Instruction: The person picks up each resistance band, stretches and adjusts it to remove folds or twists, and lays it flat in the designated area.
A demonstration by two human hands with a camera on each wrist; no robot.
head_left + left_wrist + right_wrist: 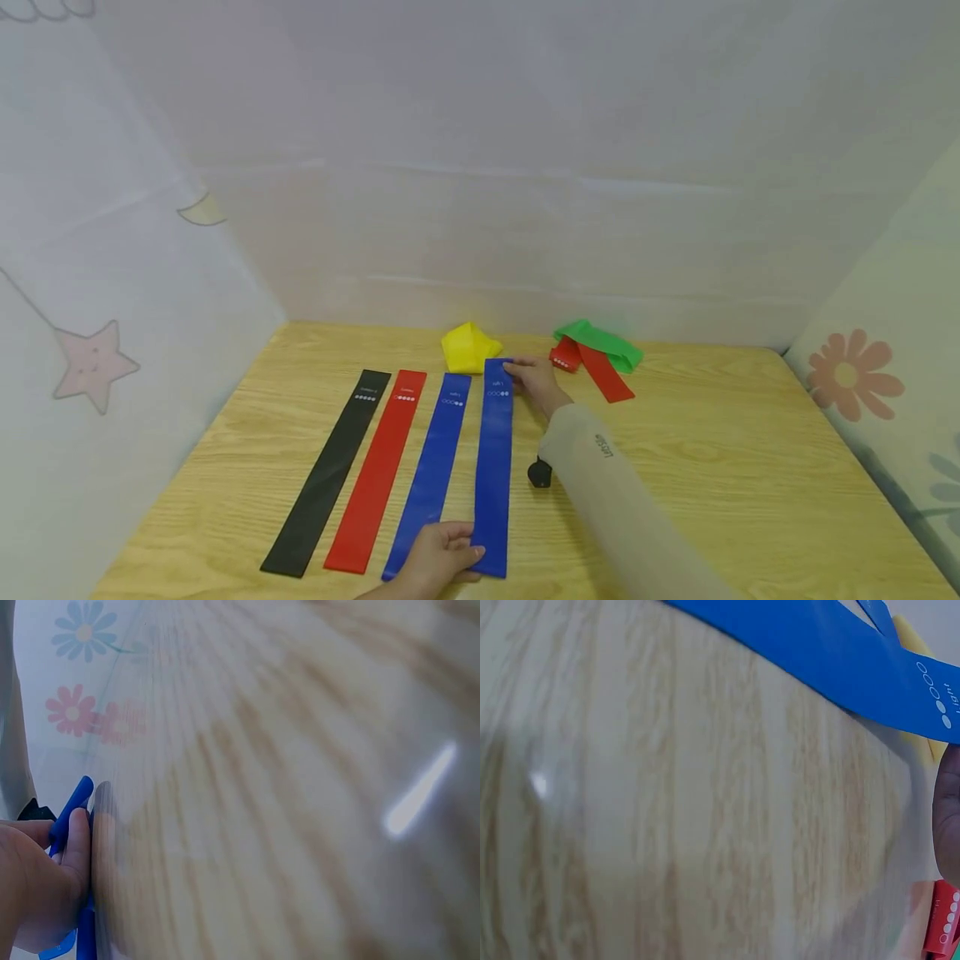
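Four flat bands lie side by side on the wooden table [712,467]: black [326,475], red [378,467], blue [433,471] and a second blue band [493,467] marked "Light" [817,652]. My left hand [442,557] pinches the near end of that rightmost blue band [71,810], fingers curled on it [37,885]. My right hand [534,379] holds its far end by the right corner. Only a fingertip [949,802] shows in the right wrist view.
A crumpled yellow band [468,346] lies just beyond the blue ones. A green band [603,342] and a folded red band [600,373] lie at the back right. White fabric walls enclose the table on three sides.
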